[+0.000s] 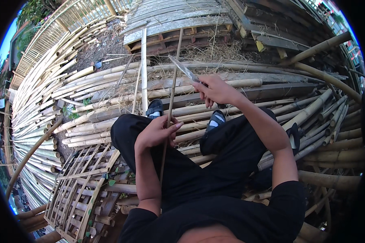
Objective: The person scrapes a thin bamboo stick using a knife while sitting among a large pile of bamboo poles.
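My left hand (158, 131) is closed round a long thin bamboo strip (174, 81). The strip runs from beside my left thigh, up through the fingers and away toward the wooden pallet. My right hand (217, 90) grips a knife (185, 69) by its handle, mostly hidden in my fingers. Its pale blade points away and to the left, the tip close to the strip; whether they touch I cannot tell. A wider pale bamboo slat (144, 73) stands to the left of the strip, its near end by my left sandal (155, 107).
Bamboo poles (247, 82) lie across the ground before my feet, with a pile of more poles (36, 117) at left. A slatted pallet (178, 25) stands ahead, stacked timber (284, 24) at far right. A woven bamboo lattice (79, 194) is by my left elbow.
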Demonstrator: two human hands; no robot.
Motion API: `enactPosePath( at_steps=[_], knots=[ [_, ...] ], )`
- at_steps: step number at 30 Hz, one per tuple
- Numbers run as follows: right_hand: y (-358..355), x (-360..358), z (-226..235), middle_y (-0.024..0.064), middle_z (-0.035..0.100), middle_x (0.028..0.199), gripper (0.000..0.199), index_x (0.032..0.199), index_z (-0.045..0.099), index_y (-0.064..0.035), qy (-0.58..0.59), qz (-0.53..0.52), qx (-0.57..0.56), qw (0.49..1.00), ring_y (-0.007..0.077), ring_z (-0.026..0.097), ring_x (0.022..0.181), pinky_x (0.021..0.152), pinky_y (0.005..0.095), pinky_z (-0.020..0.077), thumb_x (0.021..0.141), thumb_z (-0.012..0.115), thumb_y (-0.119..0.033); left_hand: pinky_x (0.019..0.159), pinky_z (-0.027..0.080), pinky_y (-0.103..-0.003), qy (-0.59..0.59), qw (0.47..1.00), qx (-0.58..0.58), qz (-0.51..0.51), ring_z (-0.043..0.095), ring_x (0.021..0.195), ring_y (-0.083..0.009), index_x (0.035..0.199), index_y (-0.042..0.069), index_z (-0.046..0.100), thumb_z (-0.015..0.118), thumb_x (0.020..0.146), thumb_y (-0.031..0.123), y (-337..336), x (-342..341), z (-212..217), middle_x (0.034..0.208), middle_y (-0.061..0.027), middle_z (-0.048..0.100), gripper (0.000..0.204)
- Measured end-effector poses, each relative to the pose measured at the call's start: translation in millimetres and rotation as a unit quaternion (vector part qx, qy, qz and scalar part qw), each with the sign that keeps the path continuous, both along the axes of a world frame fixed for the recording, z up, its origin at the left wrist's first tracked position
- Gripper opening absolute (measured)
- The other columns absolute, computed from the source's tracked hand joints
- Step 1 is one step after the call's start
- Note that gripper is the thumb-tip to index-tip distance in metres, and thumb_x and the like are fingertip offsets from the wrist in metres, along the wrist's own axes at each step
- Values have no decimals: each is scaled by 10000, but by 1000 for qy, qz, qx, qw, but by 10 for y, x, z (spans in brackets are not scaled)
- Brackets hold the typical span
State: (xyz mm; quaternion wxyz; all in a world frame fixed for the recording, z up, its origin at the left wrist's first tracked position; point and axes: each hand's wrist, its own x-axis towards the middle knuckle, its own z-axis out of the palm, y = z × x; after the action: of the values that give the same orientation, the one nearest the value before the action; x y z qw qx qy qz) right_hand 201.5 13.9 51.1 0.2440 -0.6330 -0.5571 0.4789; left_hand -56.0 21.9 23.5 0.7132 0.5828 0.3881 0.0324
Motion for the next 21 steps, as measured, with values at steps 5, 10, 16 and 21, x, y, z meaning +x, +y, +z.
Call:
enactPosePath(
  at_steps=[5, 10, 16, 21],
  knots=[
    [-17, -103, -142, 202, 558, 668, 252, 855, 549, 29, -136, 40, 278, 950, 386, 539, 594, 571, 435, 407, 923, 549, -214, 410, 426, -225, 8, 1000, 16, -1, 520, 449, -90, 1016, 13, 483, 496, 984, 264, 31, -34, 57, 612, -8, 526, 253],
    [-27, -239, -193, 205, 580, 666, 261, 848, 565, 0, -155, 31, 367, 917, 412, 573, 654, 594, 469, 433, 914, 556, -253, 413, 246, -208, -118, 977, 86, 155, 285, 457, -38, 971, 46, 488, 440, 1012, 242, 18, 238, -126, 604, 53, 362, 206],
    [102, -143, -280, 227, 603, 679, 406, 825, 532, 7, -249, -4, 283, 926, 417, 614, 695, 615, 496, 475, 948, 487, -377, 430, 217, -186, -182, 951, 52, 244, 268, 488, -9, 1075, 23, 539, 415, 1024, 213, 9, 291, -103, 609, 68, 330, 233],
    [79, -155, -269, 225, 607, 667, 427, 853, 510, 2, -295, 29, 261, 919, 423, 617, 672, 594, 499, 481, 958, 457, -408, 423, 216, -186, -176, 952, 49, 244, 268, 485, -2, 1074, 13, 560, 413, 1024, 205, 22, 316, -107, 602, 71, 337, 247]
  ],
)
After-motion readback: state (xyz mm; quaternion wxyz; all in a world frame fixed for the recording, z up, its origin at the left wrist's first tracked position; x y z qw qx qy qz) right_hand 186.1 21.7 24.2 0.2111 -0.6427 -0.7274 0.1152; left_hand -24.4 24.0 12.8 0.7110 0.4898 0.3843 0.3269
